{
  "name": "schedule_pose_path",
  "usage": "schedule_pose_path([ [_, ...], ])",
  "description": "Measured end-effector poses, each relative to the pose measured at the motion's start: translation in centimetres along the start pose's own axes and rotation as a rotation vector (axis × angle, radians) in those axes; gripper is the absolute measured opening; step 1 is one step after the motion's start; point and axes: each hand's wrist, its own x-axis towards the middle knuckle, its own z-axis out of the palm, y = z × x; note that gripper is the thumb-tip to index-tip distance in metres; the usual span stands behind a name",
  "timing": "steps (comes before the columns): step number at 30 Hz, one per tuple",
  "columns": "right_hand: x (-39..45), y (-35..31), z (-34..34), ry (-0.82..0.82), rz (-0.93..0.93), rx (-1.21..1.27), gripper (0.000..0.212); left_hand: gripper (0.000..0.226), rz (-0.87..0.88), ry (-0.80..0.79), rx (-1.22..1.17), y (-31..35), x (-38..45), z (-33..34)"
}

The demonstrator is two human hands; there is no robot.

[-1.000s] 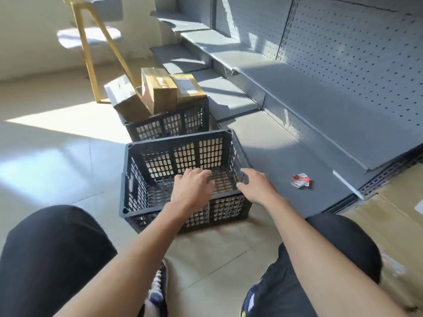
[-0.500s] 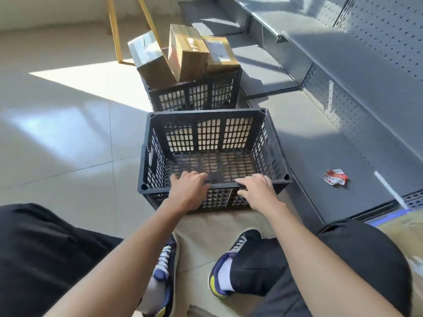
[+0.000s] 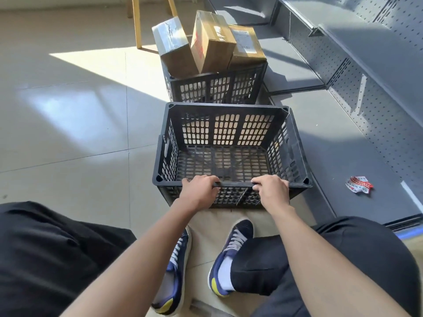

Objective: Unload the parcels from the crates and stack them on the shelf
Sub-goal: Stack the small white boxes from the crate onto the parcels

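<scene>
Both hands, the left hand [image 3: 199,191] and the right hand [image 3: 272,191], curl their fingers over the near rim of the black crate [image 3: 297,154] on the floor. Behind it sits a second crate [image 3: 217,88] holding three cardboard parcels [image 3: 211,42]. The gray shelf [image 3: 338,143] stands just beside both crates.

A shop or stockroom being fitted out: grey metal shelving [image 3: 343,143] with a perforated back panel [image 3: 375,104] lines a tiled floor [image 3: 68,133], beside black plastic crates [image 3: 231,143] and taped cardboard parcels [image 3: 210,42].
</scene>
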Motion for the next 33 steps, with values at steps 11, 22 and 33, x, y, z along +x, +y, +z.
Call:
schedule_pose_path([
  [11, 1.3, -5.8, 1.3, -0.069, -0.139, -0.029, 0.029, 0.039, -0.094, 0.059, -0.036, -5.5, -1.1, -1.5],
  [22, 2.7, -14.6, 4.6, -0.158, -0.176, -0.034, 0.037, 0.038, -0.201, 0.186, -0.095, -13.5, -2.9, -2.8],
  [33, 2.6, -26.9, 10.3, -0.084, -0.422, 0.011, 0.03, 0.041, -0.359, 0.297, -0.125, -25.6, -6.2, -5.7],
])
